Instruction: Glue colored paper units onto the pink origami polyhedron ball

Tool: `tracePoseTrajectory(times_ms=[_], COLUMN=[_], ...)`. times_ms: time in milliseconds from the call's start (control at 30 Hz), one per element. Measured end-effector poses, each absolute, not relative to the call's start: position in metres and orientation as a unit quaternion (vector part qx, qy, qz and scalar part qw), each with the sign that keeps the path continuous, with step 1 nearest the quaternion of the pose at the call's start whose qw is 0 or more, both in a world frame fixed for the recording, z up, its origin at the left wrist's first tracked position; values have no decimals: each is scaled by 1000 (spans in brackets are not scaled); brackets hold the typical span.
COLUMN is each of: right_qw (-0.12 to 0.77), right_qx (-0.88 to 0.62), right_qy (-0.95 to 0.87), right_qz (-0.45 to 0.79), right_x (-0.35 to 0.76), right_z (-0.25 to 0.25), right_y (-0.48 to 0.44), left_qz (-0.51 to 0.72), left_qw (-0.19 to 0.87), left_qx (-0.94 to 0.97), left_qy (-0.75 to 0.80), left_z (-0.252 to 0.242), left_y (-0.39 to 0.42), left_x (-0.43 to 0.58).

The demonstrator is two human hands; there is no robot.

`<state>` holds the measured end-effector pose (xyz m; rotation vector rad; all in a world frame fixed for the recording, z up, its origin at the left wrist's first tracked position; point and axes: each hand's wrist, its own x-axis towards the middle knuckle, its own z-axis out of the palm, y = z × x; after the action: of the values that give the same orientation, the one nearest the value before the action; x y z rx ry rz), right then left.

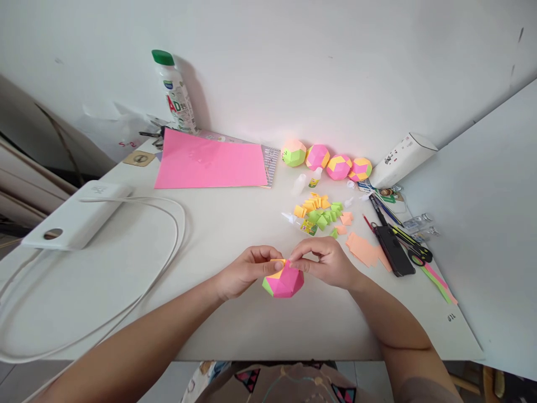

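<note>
Above the table's front part, a many-sided folded paper ball [286, 284] in pink, orange and green is held between both hands. My left hand [247, 270] pinches its orange upper left edge with thumb and fingers. On the other side, my right hand [325, 262] has thumb and forefinger pressed together at the ball's pink top edge. Just beyond lie small folded paper pieces in orange [312, 204], green [322, 217] and peach [344, 219]. A glue bottle [307, 225] with a yellow label rests on its side next to them.
Several finished paper balls [318, 157] line the wall. Pink paper sheets [210, 162] lie back left, near a green-capped bottle [176, 92]. A white power strip [79, 215] and its looping cable [174, 246] occupy the left. A black phone [394, 250] and scissors [415, 256] lie right.
</note>
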<state>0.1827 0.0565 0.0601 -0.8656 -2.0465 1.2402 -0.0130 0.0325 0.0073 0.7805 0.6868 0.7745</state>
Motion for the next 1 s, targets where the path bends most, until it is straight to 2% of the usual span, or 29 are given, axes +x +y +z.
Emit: tracePoseTrajectory(times_ms=[500, 1000], right_qw=[263, 240], right_qx=[-357, -389], right_qy=[-737, -698], right_qz=[511, 552], right_x=[179, 180], right_z=[59, 53], right_y=[55, 55], left_qz=[329, 357], left_qw=[788, 772], left_qx=[422, 436], left_qy=[304, 293], left_z=[7, 8], left_y=[32, 30], left_x=[-13, -12])
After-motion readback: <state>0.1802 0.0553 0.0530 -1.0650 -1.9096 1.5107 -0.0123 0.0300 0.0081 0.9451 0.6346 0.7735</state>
